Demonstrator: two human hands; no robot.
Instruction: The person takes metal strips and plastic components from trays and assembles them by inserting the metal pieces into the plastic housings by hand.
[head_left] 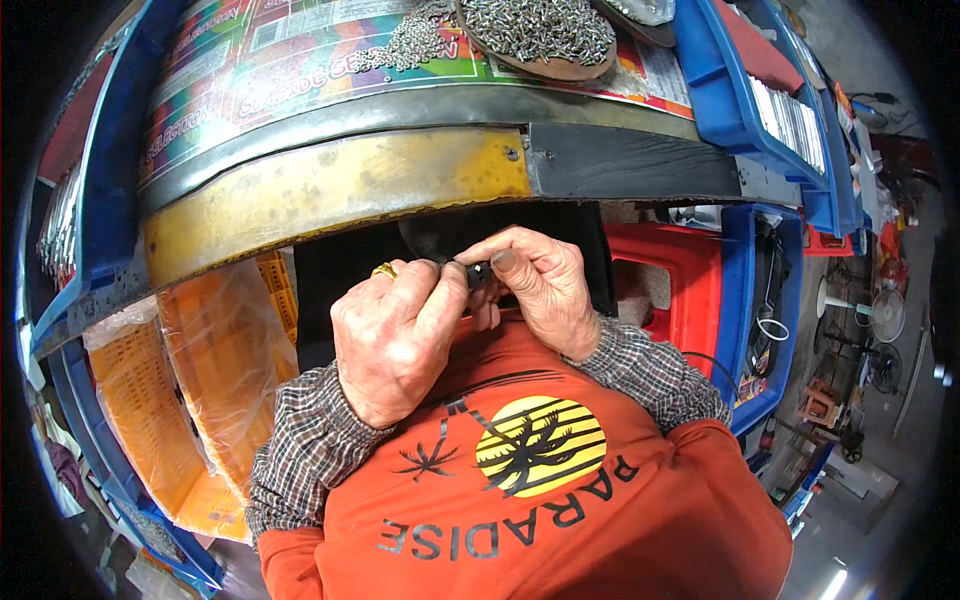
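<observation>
Close in front of my chest, below the bench edge, both hands meet around one small black piece (477,276), mostly covered by fingers, so its kind cannot be made out. My left hand (395,330), with a gold ring on one finger, is closed and grips the piece from the left. From the right, my right hand (545,285) pinches the same piece between thumb and fingers. A small light spot shows on the black piece near the right thumb. On the bench beyond lie many small silver screws or rivets (540,35) in a shallow brown dish.
More loose metal pieces (415,40) lie on the bench's printed cover. The bench's front edge (340,185) runs above my hands. Blue bins (765,100) stand at the right, and an orange crate (215,370) lined with plastic is at the left. A red stool-like frame (690,285) is at my right.
</observation>
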